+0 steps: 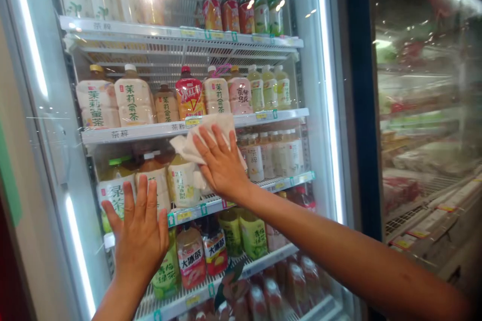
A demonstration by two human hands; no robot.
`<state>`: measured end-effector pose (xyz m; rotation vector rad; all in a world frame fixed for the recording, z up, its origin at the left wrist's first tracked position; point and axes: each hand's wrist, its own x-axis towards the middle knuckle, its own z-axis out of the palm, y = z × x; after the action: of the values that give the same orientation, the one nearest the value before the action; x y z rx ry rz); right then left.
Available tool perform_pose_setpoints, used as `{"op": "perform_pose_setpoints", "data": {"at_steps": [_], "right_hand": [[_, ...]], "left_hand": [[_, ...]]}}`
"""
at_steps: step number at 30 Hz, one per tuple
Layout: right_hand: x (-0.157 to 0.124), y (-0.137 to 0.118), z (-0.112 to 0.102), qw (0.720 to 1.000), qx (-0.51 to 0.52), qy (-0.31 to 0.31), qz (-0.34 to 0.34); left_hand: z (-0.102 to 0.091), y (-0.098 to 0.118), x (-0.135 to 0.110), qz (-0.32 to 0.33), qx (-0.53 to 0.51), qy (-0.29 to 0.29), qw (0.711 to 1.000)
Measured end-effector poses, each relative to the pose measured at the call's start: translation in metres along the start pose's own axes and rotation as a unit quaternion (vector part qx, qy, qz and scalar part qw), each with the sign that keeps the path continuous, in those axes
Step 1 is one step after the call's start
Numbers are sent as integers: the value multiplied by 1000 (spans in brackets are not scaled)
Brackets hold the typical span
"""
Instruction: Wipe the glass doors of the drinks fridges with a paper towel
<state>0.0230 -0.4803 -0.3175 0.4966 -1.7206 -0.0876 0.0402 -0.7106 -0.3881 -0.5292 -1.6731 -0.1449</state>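
Observation:
My right hand [221, 163] presses a white cloth [205, 135] flat against the glass door [320, 110] of a drinks fridge, fingers stretched out over the cloth. My left hand [138, 233] lies open and flat on the same glass, lower and to the left, fingers spread, holding nothing. Behind the glass, bottles of tea [133, 100] and a red-labelled bottle [189, 95] stand in rows on white wire shelves [150, 131].
The fridge's lit left frame [52, 125] and a dark blue upright [359, 110] border the door. To the right is another glass-fronted chiller [425, 135] with packaged goods. More bottles fill the lower shelves [211, 256].

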Motion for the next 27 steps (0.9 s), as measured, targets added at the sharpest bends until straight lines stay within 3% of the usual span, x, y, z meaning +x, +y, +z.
{"op": "perform_pose_setpoints", "data": {"at_steps": [2, 4, 7, 10, 15, 17, 20, 22, 27], "right_hand": [[5, 10, -3, 999, -5, 14, 36], [-8, 9, -4, 999, -3, 7, 35], [-42, 6, -6, 999, -1, -34, -29], [-48, 29, -10, 996, -15, -53, -64], [-23, 80, -21, 996, -46, -12, 71], [-36, 84, -22, 996, -45, -9, 83], [-64, 89, -22, 999, -32, -22, 34], [-69, 106, -23, 999, -30, -25, 20], [-49, 162, -30, 989, -43, 29, 139]], "left_hand": [[2, 6, 11, 12, 3, 4, 1000], [4, 14, 18, 17, 6, -3, 1000], [7, 30, 23, 21, -3, -21, 1000], [13, 47, 33, 46, -16, -22, 999], [29, 75, 68, 97, -24, -16, 995], [35, 85, 79, 114, -24, -11, 993], [45, 101, 91, 133, -24, -8, 991], [51, 112, 100, 145, -21, -10, 989], [66, 146, 127, 170, -15, -6, 985]]}}
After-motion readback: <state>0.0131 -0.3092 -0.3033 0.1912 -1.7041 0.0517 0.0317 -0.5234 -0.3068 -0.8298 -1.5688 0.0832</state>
